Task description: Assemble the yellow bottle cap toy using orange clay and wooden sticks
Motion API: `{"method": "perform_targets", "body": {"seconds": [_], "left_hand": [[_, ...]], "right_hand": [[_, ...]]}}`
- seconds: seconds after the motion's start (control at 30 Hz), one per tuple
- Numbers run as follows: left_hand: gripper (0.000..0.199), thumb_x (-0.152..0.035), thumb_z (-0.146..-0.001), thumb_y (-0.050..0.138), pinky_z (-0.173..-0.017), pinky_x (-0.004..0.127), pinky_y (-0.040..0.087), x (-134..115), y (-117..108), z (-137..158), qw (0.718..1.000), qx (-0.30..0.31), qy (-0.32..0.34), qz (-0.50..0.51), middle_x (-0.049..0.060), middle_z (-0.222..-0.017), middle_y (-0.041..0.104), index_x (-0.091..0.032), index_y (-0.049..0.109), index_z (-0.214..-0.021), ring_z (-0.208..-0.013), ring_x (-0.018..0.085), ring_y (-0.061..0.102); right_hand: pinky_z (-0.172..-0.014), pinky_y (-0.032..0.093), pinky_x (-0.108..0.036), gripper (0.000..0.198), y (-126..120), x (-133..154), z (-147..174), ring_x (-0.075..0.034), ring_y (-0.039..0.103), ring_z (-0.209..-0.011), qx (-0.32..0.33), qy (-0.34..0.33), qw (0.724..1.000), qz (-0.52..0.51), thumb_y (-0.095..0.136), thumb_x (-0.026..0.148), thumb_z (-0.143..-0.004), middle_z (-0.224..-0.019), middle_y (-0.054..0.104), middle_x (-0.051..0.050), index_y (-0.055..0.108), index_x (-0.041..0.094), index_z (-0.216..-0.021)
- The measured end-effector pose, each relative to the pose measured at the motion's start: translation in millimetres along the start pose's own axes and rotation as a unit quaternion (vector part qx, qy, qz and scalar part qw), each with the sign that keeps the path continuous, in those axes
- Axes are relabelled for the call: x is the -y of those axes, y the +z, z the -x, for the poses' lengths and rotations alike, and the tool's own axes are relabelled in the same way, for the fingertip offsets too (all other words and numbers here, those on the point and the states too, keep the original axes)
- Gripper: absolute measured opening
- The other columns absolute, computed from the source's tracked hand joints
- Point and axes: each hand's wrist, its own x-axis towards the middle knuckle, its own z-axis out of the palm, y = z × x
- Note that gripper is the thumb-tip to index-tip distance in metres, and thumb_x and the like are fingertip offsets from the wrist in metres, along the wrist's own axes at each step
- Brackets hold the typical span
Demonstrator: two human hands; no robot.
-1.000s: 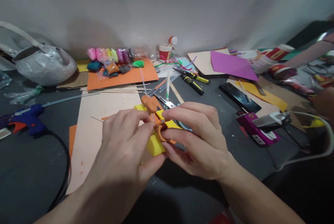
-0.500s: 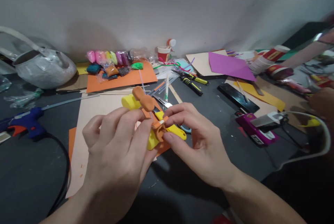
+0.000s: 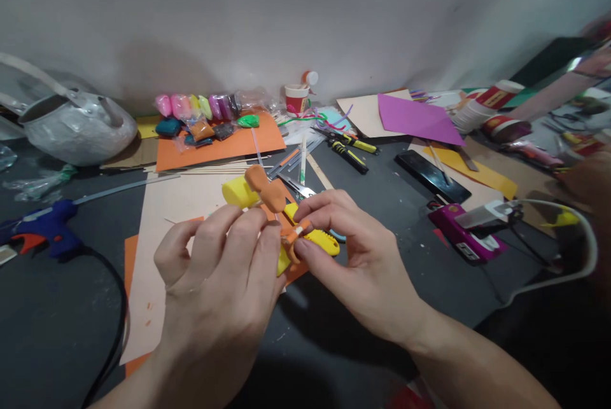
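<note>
My left hand (image 3: pixel 222 269) is closed around a clay model with a yellow cylinder (image 3: pixel 237 192) and a flattened, two-lobed orange piece (image 3: pixel 265 187) above the knuckles. Its fingers hide most of the model. Between thumb and fingertips, my right hand (image 3: pixel 356 253) pinches a small curled piece of orange clay (image 3: pixel 290 249) with a whitish end, beside the model's lower yellow part. Whether that piece is joined to the model, I cannot tell. Just behind the right fingers lies a yellow utility knife (image 3: pixel 323 242). Scissors (image 3: pixel 300 187) lie behind the hands.
A blue glue gun (image 3: pixel 52 226) with a black cord lies left, near a metal kettle (image 3: pixel 83 126). Bagged coloured clay (image 3: pixel 203 126) sits on orange card at the back. Pliers (image 3: pixel 351 158), a phone (image 3: pixel 432 175) and a purple power strip (image 3: pixel 461 231) are to the right.
The orange two-lobed piece has tipped slightly and sits a little lower. My right fingers have shifted slightly left with the small orange piece. Both hands keep their hold.
</note>
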Motion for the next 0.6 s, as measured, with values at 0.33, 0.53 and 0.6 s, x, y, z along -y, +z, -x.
{"method": "perform_targets", "body": {"seconds": [0.33, 0.53, 0.6], "left_hand": [[0.021, -0.017, -0.091, 0.066, -0.086, 0.049, 0.031, -1.3, -0.5, -3.8, 1.000, -0.008, -0.001, 0.017, 0.020, -0.107, 0.071, -0.008, 0.064, -0.109, -0.104, 0.037, 0.058], [0.020, -0.023, -0.093, 0.065, -0.089, 0.050, 0.032, 1.7, 1.2, 0.9, 1.000, 0.009, -0.014, 0.012, 0.017, -0.111, 0.071, -0.013, 0.064, -0.111, -0.109, 0.036, 0.060], [0.024, -0.026, -0.092, 0.064, -0.088, 0.051, 0.032, 2.7, 1.7, 0.9, 0.999, 0.021, -0.025, 0.020, 0.018, -0.114, 0.070, -0.014, 0.063, -0.114, -0.110, 0.038, 0.060]], "right_hand": [[-0.077, 0.057, -0.035, 0.011, 2.5, 1.3, 1.8, -0.018, 0.069, -0.089, -0.020, -0.008, 1.000, 0.009, 0.067, 0.012, -0.090, -0.095, 0.071, -0.005, 0.067, 0.021, -0.085], [-0.077, 0.057, -0.036, 0.010, 2.9, 1.6, 4.1, -0.018, 0.069, -0.089, -0.034, -0.030, 0.998, 0.037, 0.068, 0.012, -0.090, -0.095, 0.071, -0.004, 0.067, 0.022, -0.087], [-0.079, 0.057, -0.037, 0.008, 2.8, 1.0, 4.4, -0.018, 0.068, -0.091, -0.039, -0.039, 0.997, 0.050, 0.068, 0.013, -0.090, -0.096, 0.072, -0.005, 0.069, 0.021, -0.090]]}}
